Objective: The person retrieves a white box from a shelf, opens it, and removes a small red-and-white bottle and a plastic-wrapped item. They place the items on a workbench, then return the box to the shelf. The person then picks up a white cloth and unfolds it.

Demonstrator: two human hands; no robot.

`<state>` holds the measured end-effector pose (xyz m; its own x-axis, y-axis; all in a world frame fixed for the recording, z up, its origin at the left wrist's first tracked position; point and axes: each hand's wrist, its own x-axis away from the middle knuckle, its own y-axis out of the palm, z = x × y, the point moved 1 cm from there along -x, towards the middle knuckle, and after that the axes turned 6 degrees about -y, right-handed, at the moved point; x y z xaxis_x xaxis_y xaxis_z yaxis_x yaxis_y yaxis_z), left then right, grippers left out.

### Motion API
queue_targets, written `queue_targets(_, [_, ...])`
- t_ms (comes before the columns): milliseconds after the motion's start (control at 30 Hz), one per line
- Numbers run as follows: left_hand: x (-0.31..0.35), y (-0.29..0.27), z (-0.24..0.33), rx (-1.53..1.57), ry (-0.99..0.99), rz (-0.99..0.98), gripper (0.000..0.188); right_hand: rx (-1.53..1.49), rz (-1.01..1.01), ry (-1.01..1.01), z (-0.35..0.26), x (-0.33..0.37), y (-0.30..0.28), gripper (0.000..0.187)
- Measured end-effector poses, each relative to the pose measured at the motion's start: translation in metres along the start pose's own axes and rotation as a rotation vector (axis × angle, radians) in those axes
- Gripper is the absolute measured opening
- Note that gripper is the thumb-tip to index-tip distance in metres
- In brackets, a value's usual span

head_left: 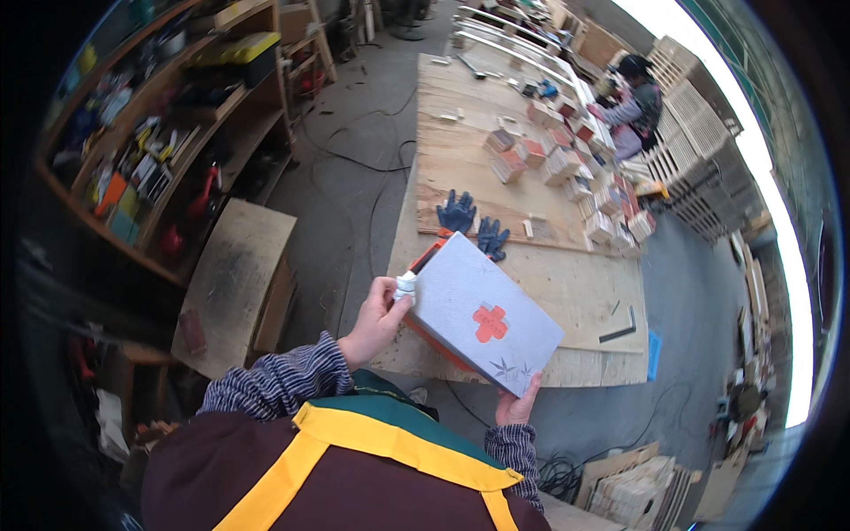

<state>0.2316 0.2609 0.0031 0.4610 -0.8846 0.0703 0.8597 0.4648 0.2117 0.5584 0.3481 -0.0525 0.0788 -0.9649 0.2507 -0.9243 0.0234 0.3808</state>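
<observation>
Head: box (red-crossed) between left hand, right hand.

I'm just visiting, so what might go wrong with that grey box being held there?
The left fingers pinch what looks like a small white bottle beside the box; it could slip and drop. The right fingers grip the box near one corner, so it might twist or tip. Dark gloves lie just beyond it and might get knocked.

Wooden blocks cluster on the plywood table beyond dark blue gloves.
</observation>
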Motion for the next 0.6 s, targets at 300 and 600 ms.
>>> queue_targets(300, [-0.006,-0.010,0.007,-0.038,0.047,0.075,0.019,0.030,-0.107,0.066,-0.009,-0.008,0.017,0.074])
queue_targets(600, [-0.029,-0.015,-0.007,-0.052,-0.045,0.041,0.026,0.130,-0.086,0.079,0.003,-0.015,0.022,0.070])
